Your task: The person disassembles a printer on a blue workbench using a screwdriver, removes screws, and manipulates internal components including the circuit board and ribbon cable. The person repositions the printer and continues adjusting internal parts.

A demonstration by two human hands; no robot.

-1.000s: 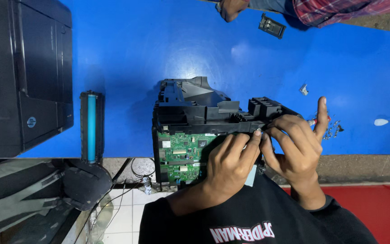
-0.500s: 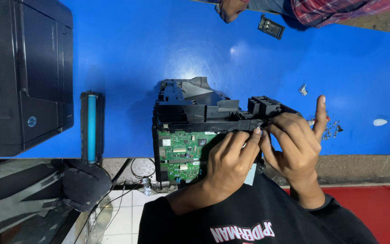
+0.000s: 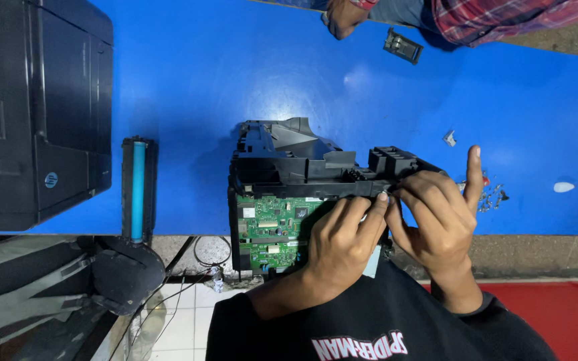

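The black printer chassis, stripped of its covers, stands at the near edge of the blue table, its green circuit board facing the wearer.

Left hand: laid over the right part of the circuit board, fingers bent, fingertips pressed against the black frame rail that runs along the top of the board. Right hand: just beside the left, fingers curled onto the same rail below the black connector block, with one finger standing straight up, clear of the chassis. The two hands meet at one spot on the rail. Both grips are narrow, pinching at something small there; the fingers hide it, so what is held, if anything beyond the rail itself, cannot be told.

Around the grip: to the right of the right hand, a scatter of small screws and debris, a small grey fragment above it, and a white scrap further out. Well to the left of the left hand lies a toner cartridge with a light blue roller, and beyond it a closed black printer. At the far side of the table, another person's hand rests near a small black part.
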